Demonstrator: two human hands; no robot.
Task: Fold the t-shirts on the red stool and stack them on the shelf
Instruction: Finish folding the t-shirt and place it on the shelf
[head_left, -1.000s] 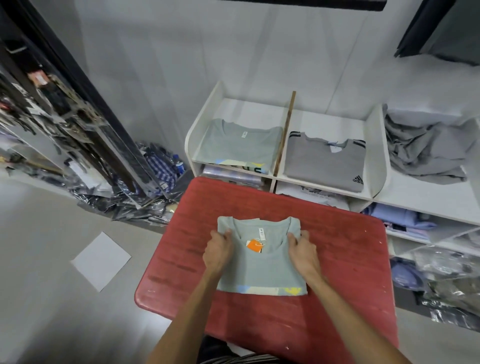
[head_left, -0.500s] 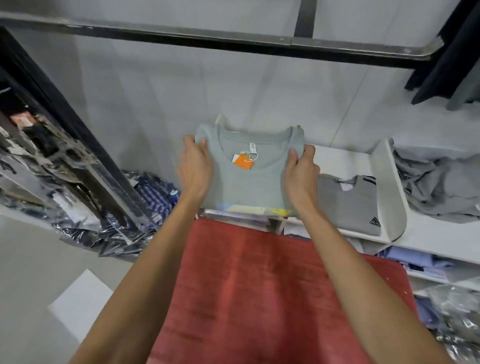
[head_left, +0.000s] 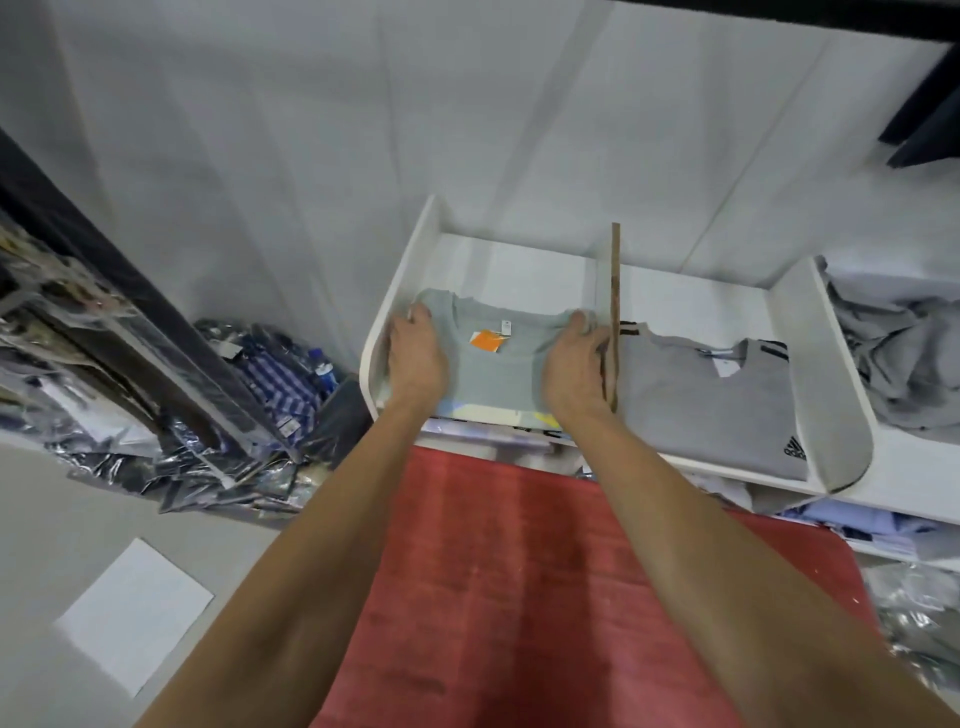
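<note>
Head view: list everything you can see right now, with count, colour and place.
folded t-shirt: one, pale green, orange tag, left shelf compartment
shelf: one, white, behind stool
divider: one, brown, between compartments
grey shirt: one, grey, black stripes, middle compartment
crumpled clothes: heap, grey, right compartment
red stool: one, front, bare
paper sheet: one, white, floor left
packaged garments: pile, floor left
left hand: on shirt's left edge
right hand: on shirt's right edge

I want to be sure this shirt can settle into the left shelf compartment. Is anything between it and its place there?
Nothing visible blocks it. The light green t-shirt, held by the left hand and right hand, already lies inside the left compartment of the white shelf, left of the wooden divider.
</note>
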